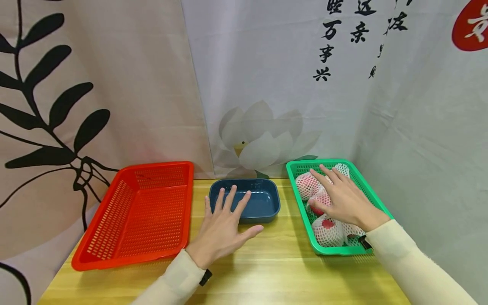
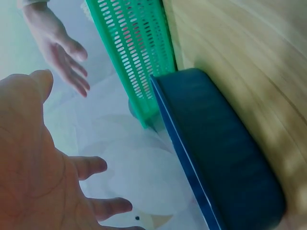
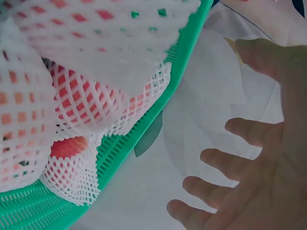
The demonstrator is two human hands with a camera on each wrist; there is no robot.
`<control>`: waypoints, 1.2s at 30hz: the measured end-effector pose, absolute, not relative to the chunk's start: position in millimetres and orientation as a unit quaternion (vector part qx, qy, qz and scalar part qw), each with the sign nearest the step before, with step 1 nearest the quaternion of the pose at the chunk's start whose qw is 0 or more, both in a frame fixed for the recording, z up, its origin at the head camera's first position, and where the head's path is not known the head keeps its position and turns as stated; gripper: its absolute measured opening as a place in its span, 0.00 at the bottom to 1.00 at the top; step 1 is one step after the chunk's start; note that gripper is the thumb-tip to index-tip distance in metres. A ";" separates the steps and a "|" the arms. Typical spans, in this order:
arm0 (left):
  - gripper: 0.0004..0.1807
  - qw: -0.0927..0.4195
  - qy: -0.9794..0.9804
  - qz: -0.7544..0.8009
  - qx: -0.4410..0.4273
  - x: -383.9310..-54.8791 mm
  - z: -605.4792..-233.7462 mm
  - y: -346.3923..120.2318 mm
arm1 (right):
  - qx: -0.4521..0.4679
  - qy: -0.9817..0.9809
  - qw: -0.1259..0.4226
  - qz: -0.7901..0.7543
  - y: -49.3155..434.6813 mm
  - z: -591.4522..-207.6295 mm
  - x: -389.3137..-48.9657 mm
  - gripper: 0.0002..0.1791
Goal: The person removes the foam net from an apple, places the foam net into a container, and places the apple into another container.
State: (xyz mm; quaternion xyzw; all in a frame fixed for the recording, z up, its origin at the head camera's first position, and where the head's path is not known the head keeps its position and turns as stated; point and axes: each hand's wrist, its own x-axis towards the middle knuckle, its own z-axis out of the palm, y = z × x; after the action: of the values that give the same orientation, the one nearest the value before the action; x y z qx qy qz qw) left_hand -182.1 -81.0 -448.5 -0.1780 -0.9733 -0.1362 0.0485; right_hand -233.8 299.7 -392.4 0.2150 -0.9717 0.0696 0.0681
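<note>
I have my left hand [image 1: 225, 231] spread wide and empty near the shiny dark blue rectangular dish [image 1: 263, 203], and my right hand [image 1: 345, 197] the same over round red fruits in white foam nets [image 1: 327, 233] inside the green plastic basket [image 1: 335, 250], so I'm probably reaching, grabbing needs curled fingers, and that hand hides some fruits.

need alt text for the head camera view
A person's left hand hovers by a blue dish, the right hand over a green basket of net-wrapped fruit; a red basket stands at left on the wooden table.
</note>
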 end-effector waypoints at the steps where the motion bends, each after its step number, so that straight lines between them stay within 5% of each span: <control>1: 0.58 0.051 -0.973 -0.137 -0.181 -183.1 -448.6 -78.0 | 0.220 -0.971 0.071 0.065 300.2 -391.8 -235.9 0.51; 36: 0.53 0.051 -0.954 -0.159 -0.249 -214.3 -471.9 24.7 | 0.226 -0.972 -0.015 0.064 299.8 -397.1 -295.6 0.43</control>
State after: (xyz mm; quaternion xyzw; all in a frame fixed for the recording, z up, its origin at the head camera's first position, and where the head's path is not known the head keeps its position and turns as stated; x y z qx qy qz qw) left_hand -214.3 24.7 -471.9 -0.2486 -0.9541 -0.1588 0.0514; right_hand -295.6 299.8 -397.1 0.2258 -0.9719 0.0643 -0.0154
